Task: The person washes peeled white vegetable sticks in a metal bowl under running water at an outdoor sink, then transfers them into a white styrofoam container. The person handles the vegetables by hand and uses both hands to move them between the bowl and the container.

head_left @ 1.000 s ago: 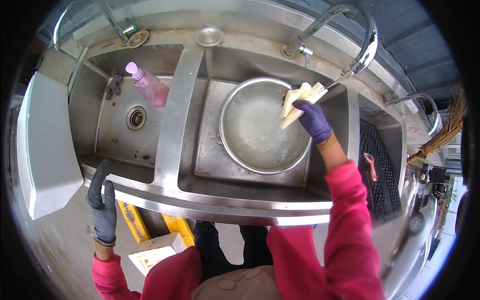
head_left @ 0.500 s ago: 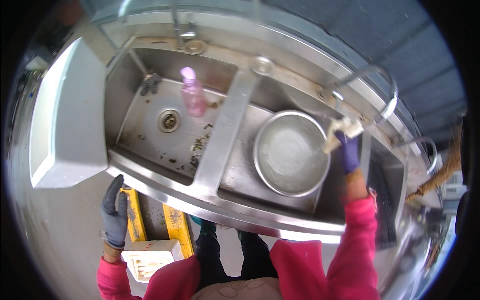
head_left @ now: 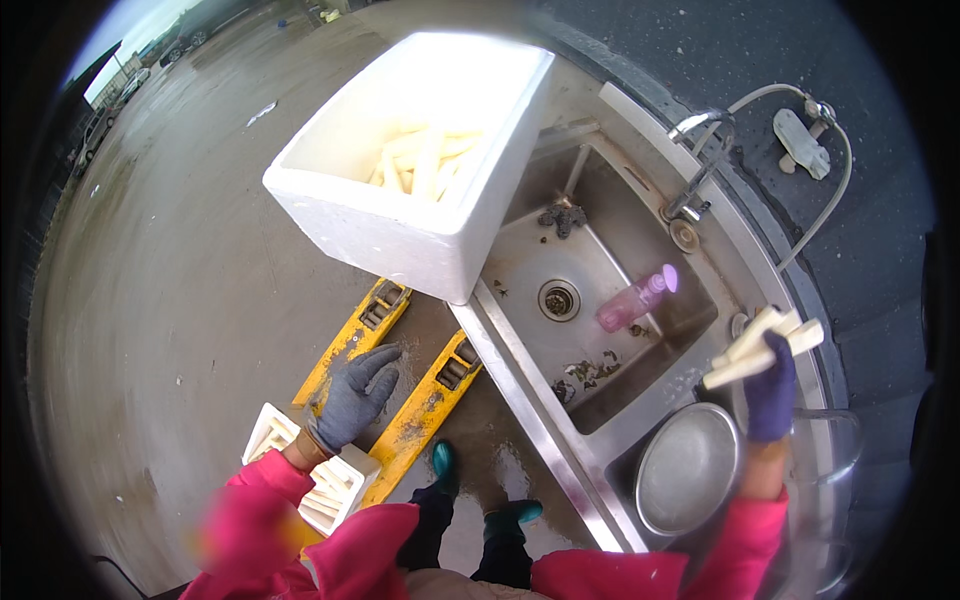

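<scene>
My right hand [head_left: 772, 390], in a purple glove, is closed around several pale, peeled root sticks [head_left: 750, 350] held above the sink's back right side. Below it, a round metal basin [head_left: 688, 468] of water sits in one sink compartment. My left hand [head_left: 358, 392], in a grey glove, has its fingers stretched out and holds nothing. It hovers over yellow pallet truck forks [head_left: 425, 425], beside a small white foam box [head_left: 358, 463] with more pale sticks. A large white foam box [head_left: 375, 225] at the sink's left end also contains such sticks.
In the left sink compartment [head_left: 520, 260] are a pink pump bottle [head_left: 630, 302] lying tilted, scattered green and dark scraps [head_left: 590, 375], and a dark grey lump [head_left: 563, 218]. A faucet [head_left: 690, 200] rises behind. My green boots [head_left: 445, 468] stand on wet ground.
The view has swung left, bringing the large foam box and its contents into sight. My right hand, still gripping the pale sticks, has come away from the basin's far right rim.
</scene>
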Action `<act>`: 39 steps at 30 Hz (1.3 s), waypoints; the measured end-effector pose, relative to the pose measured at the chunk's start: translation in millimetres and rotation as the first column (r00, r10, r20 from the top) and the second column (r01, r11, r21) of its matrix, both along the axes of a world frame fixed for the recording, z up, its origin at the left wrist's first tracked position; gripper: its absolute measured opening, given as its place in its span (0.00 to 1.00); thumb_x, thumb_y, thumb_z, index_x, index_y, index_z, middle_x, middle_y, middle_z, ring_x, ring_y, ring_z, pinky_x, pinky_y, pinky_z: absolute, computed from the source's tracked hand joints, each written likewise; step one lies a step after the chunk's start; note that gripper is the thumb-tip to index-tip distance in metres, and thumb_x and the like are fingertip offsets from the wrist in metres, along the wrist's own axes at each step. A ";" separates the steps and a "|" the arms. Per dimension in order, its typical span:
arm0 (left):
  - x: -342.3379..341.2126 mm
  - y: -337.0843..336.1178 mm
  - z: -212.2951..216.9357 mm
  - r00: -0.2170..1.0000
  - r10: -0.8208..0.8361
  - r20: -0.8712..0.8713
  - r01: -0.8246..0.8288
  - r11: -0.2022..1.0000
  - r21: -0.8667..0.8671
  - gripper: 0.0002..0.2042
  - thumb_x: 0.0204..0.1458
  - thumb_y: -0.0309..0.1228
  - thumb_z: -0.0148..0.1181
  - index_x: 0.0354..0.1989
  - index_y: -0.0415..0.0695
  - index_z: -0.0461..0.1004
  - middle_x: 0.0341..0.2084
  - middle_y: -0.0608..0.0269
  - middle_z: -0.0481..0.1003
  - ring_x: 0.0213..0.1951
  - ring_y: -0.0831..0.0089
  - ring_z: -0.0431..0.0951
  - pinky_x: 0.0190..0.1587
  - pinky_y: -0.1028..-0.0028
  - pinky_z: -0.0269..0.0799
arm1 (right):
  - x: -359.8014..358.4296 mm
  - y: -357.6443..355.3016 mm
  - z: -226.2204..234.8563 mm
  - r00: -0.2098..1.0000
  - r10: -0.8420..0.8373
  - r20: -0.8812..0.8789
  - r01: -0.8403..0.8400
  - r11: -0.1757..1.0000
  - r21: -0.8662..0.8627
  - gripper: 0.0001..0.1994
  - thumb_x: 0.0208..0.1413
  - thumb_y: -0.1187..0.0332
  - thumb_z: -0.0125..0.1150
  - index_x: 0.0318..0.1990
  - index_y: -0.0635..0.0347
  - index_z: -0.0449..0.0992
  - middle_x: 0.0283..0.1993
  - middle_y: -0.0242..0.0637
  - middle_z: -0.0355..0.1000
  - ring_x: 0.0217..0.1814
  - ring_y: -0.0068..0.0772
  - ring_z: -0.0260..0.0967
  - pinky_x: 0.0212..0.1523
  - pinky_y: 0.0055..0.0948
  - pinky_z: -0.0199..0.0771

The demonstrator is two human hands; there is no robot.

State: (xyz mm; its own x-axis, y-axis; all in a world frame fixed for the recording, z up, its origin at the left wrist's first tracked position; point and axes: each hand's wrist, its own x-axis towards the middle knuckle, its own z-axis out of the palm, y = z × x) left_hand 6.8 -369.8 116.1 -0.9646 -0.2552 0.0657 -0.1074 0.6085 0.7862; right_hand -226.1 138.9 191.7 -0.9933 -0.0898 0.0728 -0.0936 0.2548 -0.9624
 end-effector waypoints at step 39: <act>354.0 -3.0 -280.7 0.460 0.655 0.600 -0.836 0.091 0.542 0.22 0.59 0.37 0.57 0.57 0.36 0.71 0.47 0.55 0.76 0.47 0.67 0.78 0.44 0.70 0.77 | 261.7 -431.3 -200.4 0.614 0.729 0.304 -0.614 0.683 -0.395 0.17 0.62 0.75 0.56 0.58 0.68 0.67 0.55 0.40 0.72 0.59 0.27 0.68 0.59 0.23 0.67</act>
State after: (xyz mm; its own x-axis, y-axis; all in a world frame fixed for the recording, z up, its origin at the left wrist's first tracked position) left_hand 360.8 -372.8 -164.6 -0.2109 -0.7041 -0.6781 -0.3221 -0.6049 0.7283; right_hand 35.6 -292.4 -8.7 -0.5906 -0.7809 -0.2036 0.2630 0.0523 -0.9634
